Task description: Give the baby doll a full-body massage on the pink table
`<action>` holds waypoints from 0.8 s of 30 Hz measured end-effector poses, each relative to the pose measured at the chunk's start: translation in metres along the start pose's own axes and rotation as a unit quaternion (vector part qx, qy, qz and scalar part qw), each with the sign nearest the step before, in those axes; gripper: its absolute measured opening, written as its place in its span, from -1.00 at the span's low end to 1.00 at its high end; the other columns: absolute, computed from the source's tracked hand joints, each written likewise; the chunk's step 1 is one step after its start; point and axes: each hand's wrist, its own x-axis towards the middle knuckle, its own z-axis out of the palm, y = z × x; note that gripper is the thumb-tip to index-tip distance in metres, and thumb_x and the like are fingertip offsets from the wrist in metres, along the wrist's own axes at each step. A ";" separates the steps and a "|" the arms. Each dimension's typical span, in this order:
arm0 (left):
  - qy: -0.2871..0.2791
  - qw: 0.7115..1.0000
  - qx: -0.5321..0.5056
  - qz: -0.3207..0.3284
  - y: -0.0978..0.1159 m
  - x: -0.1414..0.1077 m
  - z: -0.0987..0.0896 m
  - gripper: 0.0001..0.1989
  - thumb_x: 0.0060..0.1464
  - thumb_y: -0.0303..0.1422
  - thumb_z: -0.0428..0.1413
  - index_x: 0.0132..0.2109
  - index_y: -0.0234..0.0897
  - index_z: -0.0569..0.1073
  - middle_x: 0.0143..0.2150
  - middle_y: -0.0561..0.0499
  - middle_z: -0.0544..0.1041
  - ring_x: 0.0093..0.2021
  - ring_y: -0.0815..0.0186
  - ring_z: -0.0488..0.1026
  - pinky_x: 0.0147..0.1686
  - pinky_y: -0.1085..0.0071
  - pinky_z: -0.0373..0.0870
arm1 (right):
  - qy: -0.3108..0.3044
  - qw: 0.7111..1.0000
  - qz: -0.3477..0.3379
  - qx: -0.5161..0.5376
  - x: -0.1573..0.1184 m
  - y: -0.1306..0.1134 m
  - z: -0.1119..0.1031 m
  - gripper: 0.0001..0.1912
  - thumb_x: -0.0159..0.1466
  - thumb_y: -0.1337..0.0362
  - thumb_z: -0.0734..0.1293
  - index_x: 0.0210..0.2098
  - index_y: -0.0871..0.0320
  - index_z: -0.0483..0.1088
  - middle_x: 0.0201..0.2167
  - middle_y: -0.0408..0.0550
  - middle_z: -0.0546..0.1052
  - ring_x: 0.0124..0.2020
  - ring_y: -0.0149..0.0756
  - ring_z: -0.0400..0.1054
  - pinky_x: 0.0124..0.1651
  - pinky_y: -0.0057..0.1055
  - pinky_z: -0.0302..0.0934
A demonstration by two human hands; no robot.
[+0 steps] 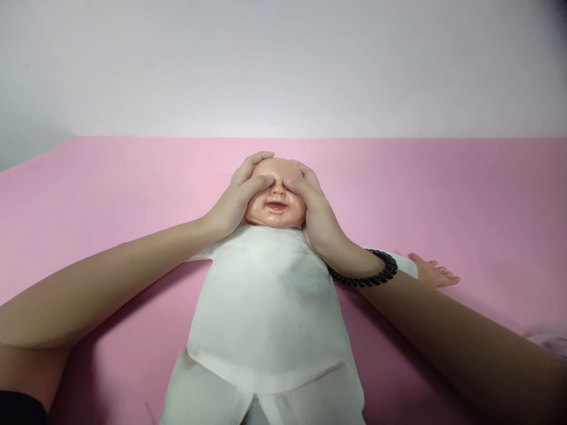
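Observation:
A baby doll (277, 307) with a white cloth body lies on its back, its hard plastic head (277, 216) at the far end. My left hand (237, 198) cups one side of that head, the thumb resting over an eye. On the opposite side my right hand (316, 206) is wrapped round the head, its thumb on the other eye. Both thumbs hide the doll's eyes, while its nose and open mouth show between them. A black coiled band (376, 268) circles my right wrist.
Under the doll spreads a pink surface (443, 200), meeting a pale wall (283, 71) at the back. The doll's plastic hand (436, 273) sticks out beyond my right forearm. A pale patterned item (549, 342) shows partly at the right edge.

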 end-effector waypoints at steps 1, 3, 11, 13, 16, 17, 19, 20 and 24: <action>-0.001 1.000 -0.003 0.001 0.000 0.000 0.000 -0.55 0.21 -0.26 0.04 0.23 -0.09 0.30 0.27 -0.02 0.34 0.33 0.02 0.29 0.30 0.08 0.33 | 0.000 1.000 0.002 0.000 0.000 0.000 0.000 -0.48 0.22 -0.08 0.39 0.12 -0.13 0.32 0.10 -0.16 0.46 0.18 -0.08 0.38 0.19 -0.12 0.39; -0.002 1.000 -0.007 0.001 -0.001 0.000 0.000 -0.55 0.21 -0.26 0.05 0.23 -0.09 0.30 0.28 -0.02 0.34 0.33 0.03 0.29 0.31 0.09 0.33 | -0.002 1.000 0.003 0.003 -0.001 -0.001 -0.001 -0.48 0.21 -0.07 0.40 0.12 -0.13 0.32 0.10 -0.15 0.47 0.18 -0.07 0.38 0.19 -0.11 0.40; -0.001 1.000 0.003 -0.009 0.002 -0.002 -0.001 -0.53 0.21 -0.25 0.07 0.25 -0.08 0.29 0.29 -0.02 0.33 0.32 0.00 0.32 0.28 0.08 0.38 | 0.003 1.000 0.006 0.009 -0.002 -0.002 -0.001 -0.50 0.23 -0.04 0.41 0.11 -0.11 0.32 0.09 -0.15 0.48 0.19 -0.08 0.38 0.21 -0.10 0.39; 0.000 1.000 0.005 -0.010 0.002 -0.003 -0.001 -0.52 0.21 -0.24 0.07 0.26 -0.06 0.29 0.29 -0.03 0.33 0.31 -0.01 0.33 0.27 0.07 0.39 | 0.005 1.000 0.007 0.006 -0.001 -0.002 0.000 -0.50 0.22 -0.04 0.41 0.11 -0.12 0.32 0.09 -0.16 0.48 0.18 -0.08 0.39 0.21 -0.11 0.39; 0.002 1.000 0.003 -0.009 0.001 -0.003 -0.001 -0.52 0.21 -0.24 0.07 0.26 -0.06 0.29 0.28 -0.03 0.34 0.31 -0.02 0.33 0.27 0.05 0.39 | 0.002 1.000 0.006 0.002 -0.001 -0.002 0.000 -0.50 0.23 -0.05 0.41 0.11 -0.12 0.32 0.10 -0.16 0.47 0.18 -0.08 0.39 0.20 -0.11 0.40; 0.002 1.000 0.002 -0.009 0.001 -0.003 -0.001 -0.52 0.20 -0.24 0.07 0.26 -0.06 0.29 0.28 -0.03 0.34 0.31 -0.03 0.32 0.27 0.05 0.39 | 0.000 1.000 0.005 0.002 -0.001 -0.002 0.000 -0.50 0.23 -0.06 0.40 0.11 -0.12 0.32 0.10 -0.16 0.47 0.18 -0.08 0.39 0.19 -0.11 0.40; 0.002 1.000 0.002 -0.009 0.001 -0.002 -0.001 -0.53 0.21 -0.25 0.07 0.26 -0.06 0.29 0.28 -0.02 0.33 0.32 -0.03 0.31 0.27 0.05 0.39 | -0.001 1.000 0.005 0.005 -0.001 -0.002 0.000 -0.51 0.23 -0.05 0.40 0.10 -0.11 0.32 0.09 -0.16 0.48 0.18 -0.08 0.39 0.19 -0.12 0.40; 0.002 1.000 0.002 -0.009 0.001 -0.002 -0.001 -0.53 0.21 -0.25 0.06 0.25 -0.06 0.29 0.28 -0.02 0.33 0.32 -0.02 0.31 0.28 0.06 0.39 | 0.000 1.000 0.006 0.008 -0.002 -0.002 0.000 -0.52 0.23 -0.03 0.40 0.10 -0.11 0.32 0.09 -0.16 0.48 0.18 -0.09 0.39 0.19 -0.13 0.40; 0.006 1.000 0.003 -0.007 0.000 0.000 -0.001 -0.53 0.19 -0.28 0.04 0.24 -0.07 0.30 0.28 0.00 0.34 0.33 0.00 0.30 0.29 0.07 0.37 | 0.003 1.000 0.001 0.010 -0.001 -0.001 0.000 -0.53 0.24 0.00 0.38 0.11 -0.10 0.32 0.09 -0.16 0.48 0.17 -0.10 0.39 0.19 -0.15 0.40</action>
